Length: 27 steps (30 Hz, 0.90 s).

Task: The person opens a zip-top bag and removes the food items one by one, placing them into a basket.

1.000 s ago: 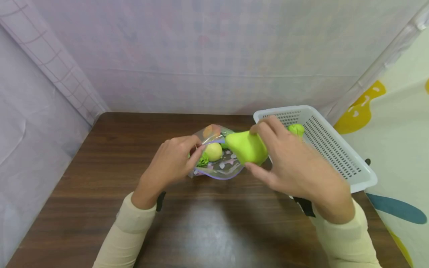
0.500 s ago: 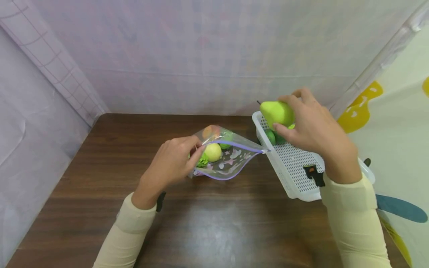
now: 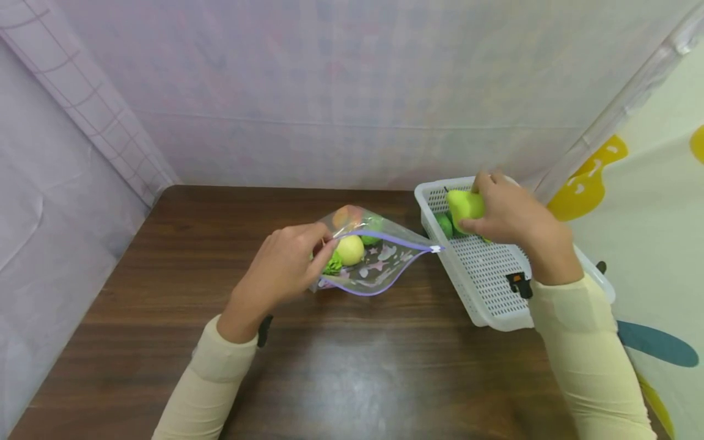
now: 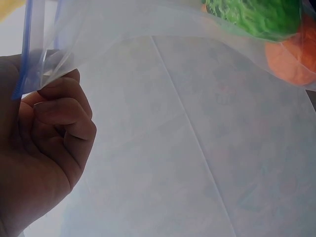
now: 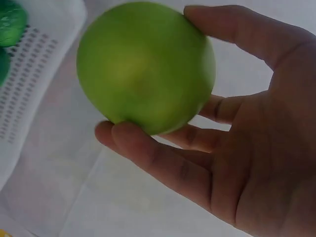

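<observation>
My left hand (image 3: 280,263) pinches the edge of a clear zip bag (image 3: 379,278) with a purple seal, its mouth gaping. Inside lie a pale yellow round fruit (image 3: 350,250), a leafy green piece (image 3: 332,264) and an orange piece (image 3: 345,217). In the left wrist view, a wrinkled green piece (image 4: 256,17) shows through the film. My right hand (image 3: 511,214) grips a green pear (image 3: 464,206) over the back part of a white basket (image 3: 467,296). The right wrist view shows the pear's rounded bottom between thumb and fingers.
Dark green pieces (image 3: 444,225) lie in the basket under the pear. The bag's slider end (image 3: 436,249) touches or overlaps the basket's left rim. A brown wooden table (image 3: 330,366) lies beneath, with a pale curtain (image 3: 330,91) behind it.
My right hand has carried the pear away from the bag's mouth, rightward to the basket, then lowered it there. The left hand has stayed in place on the bag.
</observation>
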Motion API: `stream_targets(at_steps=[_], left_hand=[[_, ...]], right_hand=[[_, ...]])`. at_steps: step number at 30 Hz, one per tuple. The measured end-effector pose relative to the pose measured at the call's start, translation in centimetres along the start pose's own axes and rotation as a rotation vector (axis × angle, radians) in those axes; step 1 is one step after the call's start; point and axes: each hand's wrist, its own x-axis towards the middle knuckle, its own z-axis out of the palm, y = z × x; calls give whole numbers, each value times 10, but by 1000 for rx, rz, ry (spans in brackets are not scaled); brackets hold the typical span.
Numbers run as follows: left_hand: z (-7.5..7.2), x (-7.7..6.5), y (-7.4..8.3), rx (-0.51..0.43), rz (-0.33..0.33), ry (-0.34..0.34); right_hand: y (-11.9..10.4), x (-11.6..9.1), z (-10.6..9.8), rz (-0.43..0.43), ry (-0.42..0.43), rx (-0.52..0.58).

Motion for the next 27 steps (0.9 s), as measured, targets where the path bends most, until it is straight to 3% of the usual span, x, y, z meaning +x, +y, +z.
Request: stream_targets(at_steps=[8,14,22,27], left_hand=[[0,1,0,1,0,3],[0,0,0,1,-1,-2],[0,0,0,-2,-3,4],[0,0,-1,-1,-3,4]], right_hand=[[13,15,30,-43,-135,-44],[18,21,43,-37,-171,-74],[19,29,46,-45,-207,-81],[22,33,43,-48,-273,-53]])
